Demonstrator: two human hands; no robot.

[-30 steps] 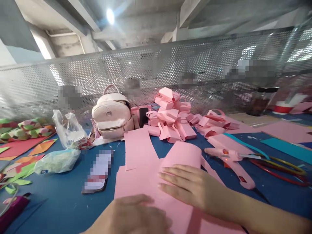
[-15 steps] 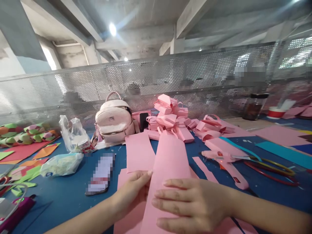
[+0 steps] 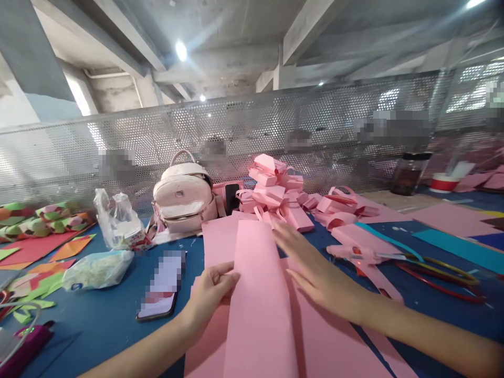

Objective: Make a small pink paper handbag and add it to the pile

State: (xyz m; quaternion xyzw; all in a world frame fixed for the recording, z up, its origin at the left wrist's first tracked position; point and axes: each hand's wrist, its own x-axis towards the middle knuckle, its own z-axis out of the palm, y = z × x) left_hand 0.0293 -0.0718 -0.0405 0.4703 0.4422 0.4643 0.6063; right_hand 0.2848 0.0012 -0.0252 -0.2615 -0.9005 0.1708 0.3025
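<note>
Pinching the near left edge of a long pink paper strip (image 3: 258, 294), the left hand (image 3: 210, 294) keeps it from sliding on the blue bench (image 3: 102, 320). The right hand (image 3: 315, 273) lies flat and open along the strip's right side, probably pressing a fold, though the crease is hard to see. Loose pink sheets (image 3: 334, 341) lie beneath; a glue gun (image 3: 366, 260) rests to the right, a pile of folded pink pieces (image 3: 275, 194) beyond.

Bare forearms, no sleeves, rings or watch.
</note>
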